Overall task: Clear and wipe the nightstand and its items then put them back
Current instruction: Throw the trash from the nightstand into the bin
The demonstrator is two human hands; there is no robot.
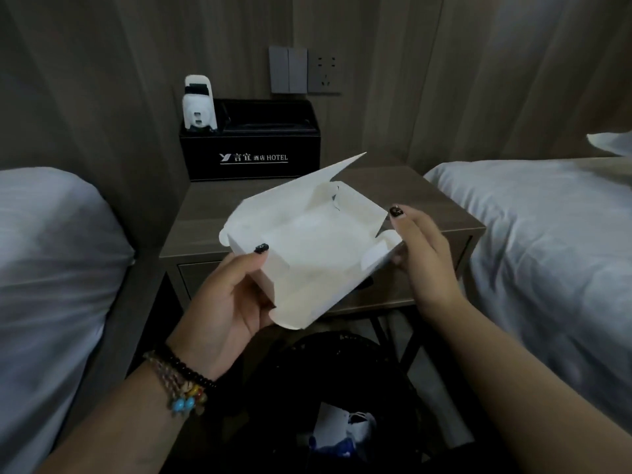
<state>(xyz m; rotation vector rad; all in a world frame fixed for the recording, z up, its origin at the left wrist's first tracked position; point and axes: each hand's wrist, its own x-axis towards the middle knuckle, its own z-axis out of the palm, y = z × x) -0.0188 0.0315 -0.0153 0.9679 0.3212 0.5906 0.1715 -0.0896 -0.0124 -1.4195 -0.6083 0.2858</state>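
Two beds with soft white linen flank a boxy wood-grain nightstand. At its back stands a black leatherette hotel box. Above the nightstand's front edge, a white cardboard carton hangs opened, flaps splayed. The left hand grips its near corner, thumb inside; the right hand holds the far end, fingers loosely curled beneath.

- I see bare top on the nightstand across its near and right part.
- The black organiser box fills the far left corner, a white device standing in it.
- The open white carton hangs over the near edge, blocking my reach.
- Beds flank both sides; a dark bin sits below, near me.
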